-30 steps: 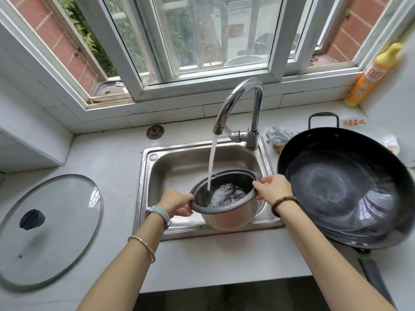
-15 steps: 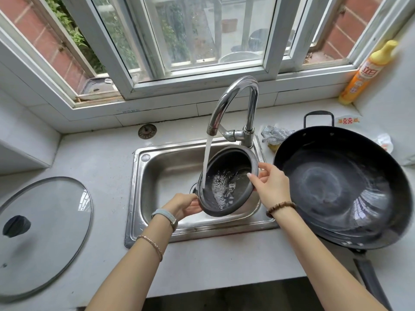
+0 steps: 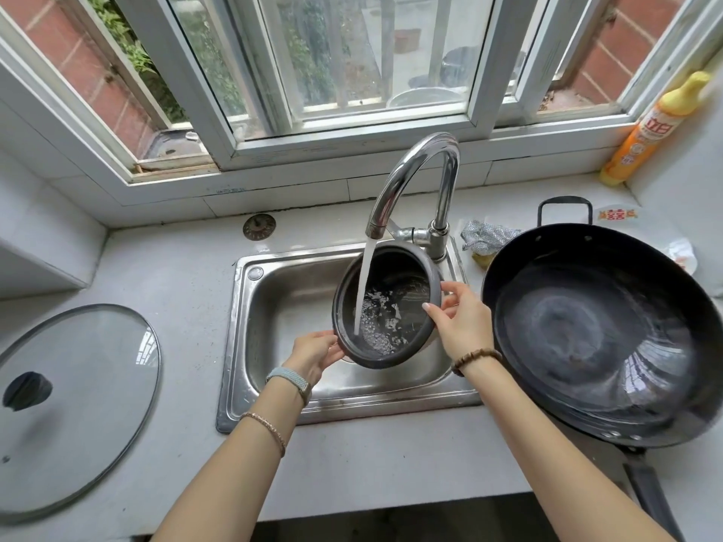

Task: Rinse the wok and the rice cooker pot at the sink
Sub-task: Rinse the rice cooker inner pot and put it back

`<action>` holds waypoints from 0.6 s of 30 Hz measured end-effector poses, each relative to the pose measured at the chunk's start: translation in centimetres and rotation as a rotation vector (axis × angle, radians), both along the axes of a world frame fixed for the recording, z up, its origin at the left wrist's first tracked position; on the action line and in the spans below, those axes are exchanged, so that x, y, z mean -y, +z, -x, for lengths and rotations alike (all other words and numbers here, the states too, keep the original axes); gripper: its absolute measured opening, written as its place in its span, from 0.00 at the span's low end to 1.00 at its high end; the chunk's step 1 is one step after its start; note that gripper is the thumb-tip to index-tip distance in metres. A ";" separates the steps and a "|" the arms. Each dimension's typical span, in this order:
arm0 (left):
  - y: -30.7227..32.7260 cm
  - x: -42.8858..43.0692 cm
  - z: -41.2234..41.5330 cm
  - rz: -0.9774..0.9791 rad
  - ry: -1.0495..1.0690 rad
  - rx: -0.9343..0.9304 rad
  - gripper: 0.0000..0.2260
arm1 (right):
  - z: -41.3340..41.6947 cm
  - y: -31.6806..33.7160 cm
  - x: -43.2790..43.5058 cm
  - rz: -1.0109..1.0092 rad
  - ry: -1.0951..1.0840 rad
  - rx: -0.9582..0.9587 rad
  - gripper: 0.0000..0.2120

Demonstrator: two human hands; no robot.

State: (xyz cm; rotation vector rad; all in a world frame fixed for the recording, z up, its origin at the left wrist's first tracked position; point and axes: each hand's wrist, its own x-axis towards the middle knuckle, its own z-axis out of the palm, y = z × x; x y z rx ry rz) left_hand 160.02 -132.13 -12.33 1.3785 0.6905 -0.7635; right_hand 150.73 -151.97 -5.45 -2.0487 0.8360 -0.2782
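Doing the rinse well is mostly a matter of angle. The sink (image 3: 281, 314) sits below everything, so any spill should fall into its basin and not onto the countertop (image 3: 176, 275). The rice cooker pot (image 3: 410, 283) is held over that basin, tipped steeply with its mouth toward the person, and the water stream (image 3: 364, 283) strikes the lower inner wall. My advice is to turn the pot slowly so the stream sweeps the whole inside, then tip it further to pour out. The left hand (image 3: 313, 356) cups the lower left rim with curled fingers. The right hand (image 3: 461, 322) pinches the right rim, thumb inside and fingers behind the wall. A wet rim can slip, so both grips should stay firm.

The wok (image 3: 587, 334), the largest piece, rests on the counter right of the sink. It is a broad, shallow bowl of dark metal with a wet sheen and a loop handle at its far edge. It appears already wetted, though I cannot say whether it is done. The glass lid (image 3: 78, 404) lies flat to the left, clear, round and dark-knobbed. The sink is brushed steel with rounded corners. The pot is round, with a matte grey coating inside. The faucet (image 3: 414, 158) is a polished, arched tube. The dish soap bottle (image 3: 649, 131) is orange plastic, and the scouring pad (image 3: 485, 236) is crinkled silver mesh.
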 end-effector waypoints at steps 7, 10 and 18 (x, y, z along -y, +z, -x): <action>-1.0 -1.5 -0.7 -0.054 0.081 0.113 0.17 | -3.2 -2.3 -0.3 0.021 0.068 -0.046 0.17; -0.9 -2.3 -1.0 -0.066 0.109 0.161 0.17 | -4.7 -3.1 -0.7 0.014 0.086 -0.083 0.15; -0.6 -6.2 -2.3 -0.340 0.067 0.337 0.16 | -8.5 -6.9 -1.2 -0.274 0.110 -0.229 0.13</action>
